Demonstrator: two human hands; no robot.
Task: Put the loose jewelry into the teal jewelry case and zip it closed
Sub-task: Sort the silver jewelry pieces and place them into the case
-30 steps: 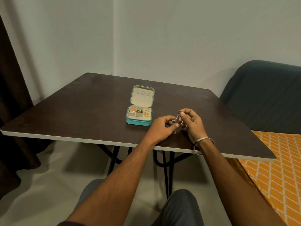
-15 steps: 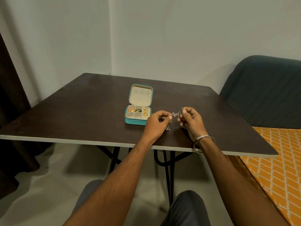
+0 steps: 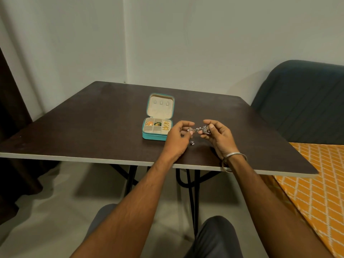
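The teal jewelry case (image 3: 154,137) lies open on the dark table (image 3: 93,127), lid tilted back, with gold and green pieces in its back compartments. Just right of the case, my left hand (image 3: 176,140) and my right hand (image 3: 218,137) hold a silver jewelry piece (image 3: 199,129) stretched between them above the table. Each hand pinches one end with thumb and fingertips. A small silver part (image 3: 192,143) dangles or lies below the left fingers; I cannot tell which.
A dark upholstered chair (image 3: 301,101) stands at the table's right side. An orange patterned cloth (image 3: 316,192) lies lower right. A dark curtain (image 3: 11,127) hangs at the left. The table's pale front edge (image 3: 74,158) runs under my forearms.
My hands have drawn apart, stretching the silver piece sideways between them. The left hand shifted toward the case; the right stayed near its place.
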